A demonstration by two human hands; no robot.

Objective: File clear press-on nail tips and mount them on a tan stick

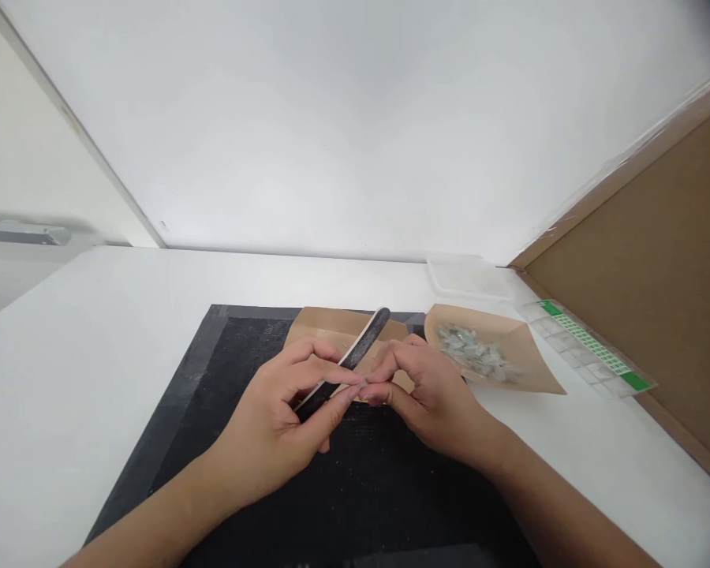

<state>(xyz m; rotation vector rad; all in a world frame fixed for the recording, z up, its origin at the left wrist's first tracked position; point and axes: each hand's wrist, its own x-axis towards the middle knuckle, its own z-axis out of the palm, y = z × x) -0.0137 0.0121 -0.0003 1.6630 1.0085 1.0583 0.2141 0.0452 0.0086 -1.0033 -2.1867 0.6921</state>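
My left hand (pixel 287 410) is closed, with a dark nail file (pixel 364 339) with a white edge lying slantwise across it, between palm and fingers. Its thumb and forefinger also pinch together at a tiny pale piece (pixel 364 382), mostly hidden by the fingertips. Facing it, my right hand (pixel 429 394) is closed in a pinch at the same spot, fingertips touching those of the left. Behind both hands lies a brown paper tray (pixel 316 319), partly covered by them. Just right of my right hand, a second brown paper tray (pixel 538 371) holds several small translucent pieces (pixel 473 351).
A black mat (pixel 242 363) lies beneath the hands on the white table (pixel 53 394). At the right, a clear compartment case (pixel 597 351) with a green printed strip sits by a brown board (pixel 656 260). A clear plastic lid or tray (pixel 467 278) stands near the white back wall (pixel 343 134).
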